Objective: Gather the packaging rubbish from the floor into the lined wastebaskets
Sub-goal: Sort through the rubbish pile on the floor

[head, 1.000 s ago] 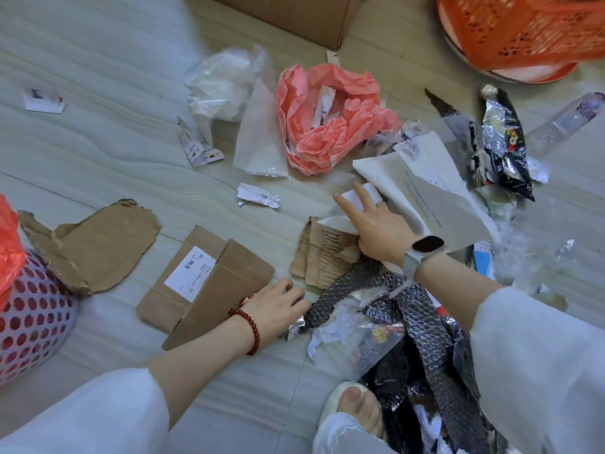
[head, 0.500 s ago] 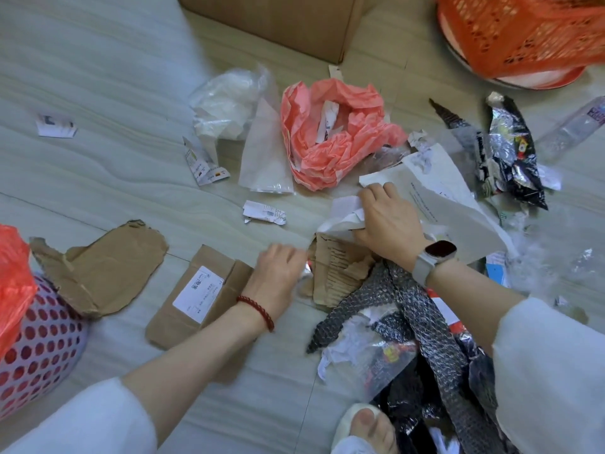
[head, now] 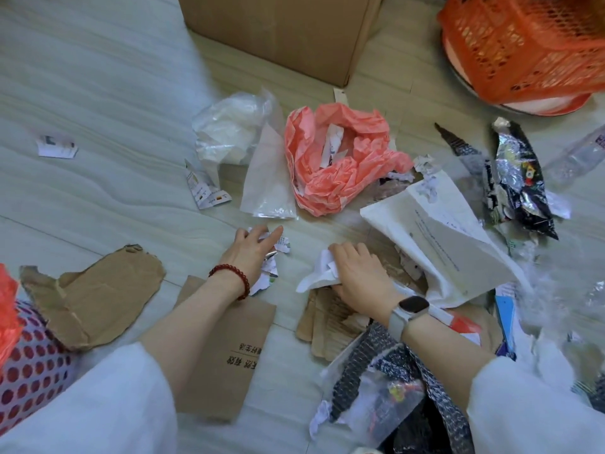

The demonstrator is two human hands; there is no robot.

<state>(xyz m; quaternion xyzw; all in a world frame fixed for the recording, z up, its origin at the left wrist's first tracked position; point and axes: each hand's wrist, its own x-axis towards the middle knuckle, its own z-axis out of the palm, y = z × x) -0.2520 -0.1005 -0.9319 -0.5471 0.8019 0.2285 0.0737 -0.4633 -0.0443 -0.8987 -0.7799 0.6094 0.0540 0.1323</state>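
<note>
L hand reaches fwd, fingers curled over small crumpled paper scraps on the floor, grip closing on them. R hand has its grip tight round a white paper wad atop torn cardboard. Pink tissue lies beyond, near big box. Lined wastebasket w/ red dots sits far left; orange basket top right.

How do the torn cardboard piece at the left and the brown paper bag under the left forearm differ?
The torn cardboard piece has ragged, irregular edges and no print; the brown paper bag has straight edges and dark printed characters. The cardboard lies fully exposed beside the dotted wastebasket; the bag is partly covered by the forearm. Both are brown and lie flat on the floor.
</note>
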